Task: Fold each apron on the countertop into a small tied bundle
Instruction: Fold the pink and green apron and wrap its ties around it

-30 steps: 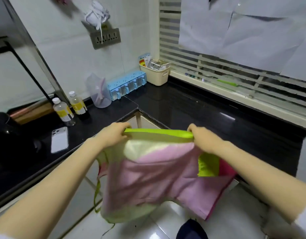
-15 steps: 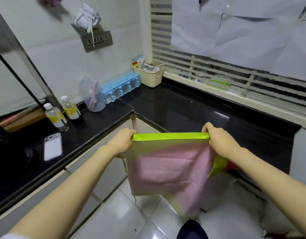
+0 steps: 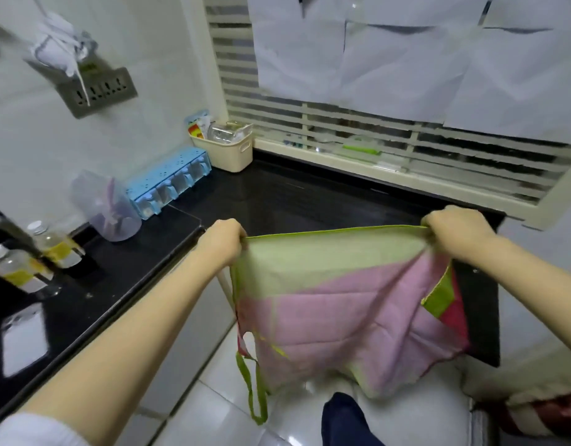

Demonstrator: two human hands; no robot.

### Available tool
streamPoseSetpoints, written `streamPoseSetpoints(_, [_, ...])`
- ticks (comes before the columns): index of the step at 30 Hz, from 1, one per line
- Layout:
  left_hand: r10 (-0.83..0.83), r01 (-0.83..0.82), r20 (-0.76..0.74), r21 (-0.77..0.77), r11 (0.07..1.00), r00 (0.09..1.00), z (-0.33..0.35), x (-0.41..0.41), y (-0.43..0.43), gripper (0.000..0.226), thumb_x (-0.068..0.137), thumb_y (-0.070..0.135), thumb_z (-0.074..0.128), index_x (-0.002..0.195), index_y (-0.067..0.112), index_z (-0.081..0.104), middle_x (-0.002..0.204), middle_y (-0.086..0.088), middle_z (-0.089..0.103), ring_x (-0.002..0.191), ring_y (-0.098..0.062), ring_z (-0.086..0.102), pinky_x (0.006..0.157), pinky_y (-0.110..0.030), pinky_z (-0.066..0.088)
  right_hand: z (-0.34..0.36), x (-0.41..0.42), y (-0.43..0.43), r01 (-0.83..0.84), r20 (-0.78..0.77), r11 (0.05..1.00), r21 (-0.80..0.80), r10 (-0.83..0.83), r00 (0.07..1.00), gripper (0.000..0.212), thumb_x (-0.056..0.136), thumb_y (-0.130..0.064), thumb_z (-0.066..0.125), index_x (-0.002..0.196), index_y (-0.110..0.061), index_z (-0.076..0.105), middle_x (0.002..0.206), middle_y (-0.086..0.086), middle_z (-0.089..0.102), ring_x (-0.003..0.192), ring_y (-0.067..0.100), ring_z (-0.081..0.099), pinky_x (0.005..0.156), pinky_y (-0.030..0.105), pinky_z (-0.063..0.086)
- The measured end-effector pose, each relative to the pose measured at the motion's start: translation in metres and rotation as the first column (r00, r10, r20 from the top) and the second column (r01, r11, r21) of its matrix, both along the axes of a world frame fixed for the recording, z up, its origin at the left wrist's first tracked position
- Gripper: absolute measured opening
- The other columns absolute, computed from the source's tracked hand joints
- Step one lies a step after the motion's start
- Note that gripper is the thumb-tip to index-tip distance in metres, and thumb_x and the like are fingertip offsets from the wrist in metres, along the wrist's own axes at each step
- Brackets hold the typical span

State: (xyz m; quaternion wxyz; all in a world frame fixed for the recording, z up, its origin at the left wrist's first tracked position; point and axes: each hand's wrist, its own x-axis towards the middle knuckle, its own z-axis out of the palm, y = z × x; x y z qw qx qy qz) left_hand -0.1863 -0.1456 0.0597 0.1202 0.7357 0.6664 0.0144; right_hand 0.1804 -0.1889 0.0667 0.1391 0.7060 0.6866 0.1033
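Note:
A pink apron (image 3: 339, 304) with lime-green trim hangs in the air in front of the black countertop (image 3: 294, 194). My left hand (image 3: 223, 241) grips its top edge at the left corner. At the right corner, my right hand (image 3: 456, 230) grips the same edge. The green edge is stretched taut between them. A green strap loop (image 3: 253, 387) dangles below the left side. The apron's lower part sags toward the floor.
A cream basket (image 3: 226, 149) and a blue spice rack (image 3: 168, 181) stand at the back corner. A clear plastic container (image 3: 107, 210), two bottles (image 3: 36, 255) and a phone (image 3: 23, 336) sit on the left counter. The white tiled floor (image 3: 213, 397) lies below.
My hands have spread wider apart, pulling the top edge longer and taut. The apron has opened out, and my right hand has moved right and slightly up.

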Motion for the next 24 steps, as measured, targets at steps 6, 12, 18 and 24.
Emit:
streamPoseSetpoints(6, [-0.014,-0.094,0.453,0.215,0.972,0.891,0.013,0.048,0.084,0.024,0.088,0.0,0.047,0.08,0.006,0.069,0.078,-0.01,0.069,0.077,-0.025,0.067,0.066,-0.024,0.053,0.017,0.041,0.064,0.209,-0.278,0.928,0.308,-0.123,0.953,0.017,0.085,-0.005,0.052,0.099,0.002,0.058,0.099,0.029,0.063,0.094,0.045,0.06,0.072,0.042,0.046])
streamPoseSetpoints(12, [-0.154,-0.062,0.493,0.395,0.917,0.856,0.014,0.1,0.152,0.032,0.091,-0.005,0.043,0.113,0.001,0.066,0.112,-0.015,0.067,0.107,-0.027,0.059,0.073,-0.009,0.03,0.014,0.078,0.134,0.355,-0.634,0.817,0.455,0.016,0.774,0.031,0.079,0.012,0.045,0.107,0.004,0.057,0.103,0.031,0.063,0.099,0.046,0.057,0.081,0.045,0.043])
streamPoseSetpoints(18, [-0.316,0.179,0.406,0.34,0.923,0.857,-0.015,0.144,0.217,0.054,0.068,0.007,0.032,0.108,-0.012,0.062,0.106,-0.008,0.048,0.106,-0.022,0.051,0.083,-0.017,0.026,-0.019,0.102,0.187,0.337,-0.698,0.854,0.397,0.042,0.715,0.039,0.081,0.011,0.034,0.112,-0.002,0.054,0.103,0.029,0.061,0.095,0.044,0.056,0.08,0.046,0.045])
streamPoseSetpoints(24, [-0.272,0.261,0.286,0.077,0.962,0.919,-0.071,0.185,0.269,0.055,0.083,-0.013,0.041,0.137,-0.004,0.04,0.153,-0.024,0.021,0.145,-0.028,0.017,0.112,-0.022,0.011,-0.063,0.112,0.212,0.295,-0.676,0.933,0.207,-0.082,0.732,0.039,0.09,0.007,0.033,0.125,-0.003,0.046,0.121,0.023,0.055,0.11,0.039,0.052,0.08,0.041,0.04])
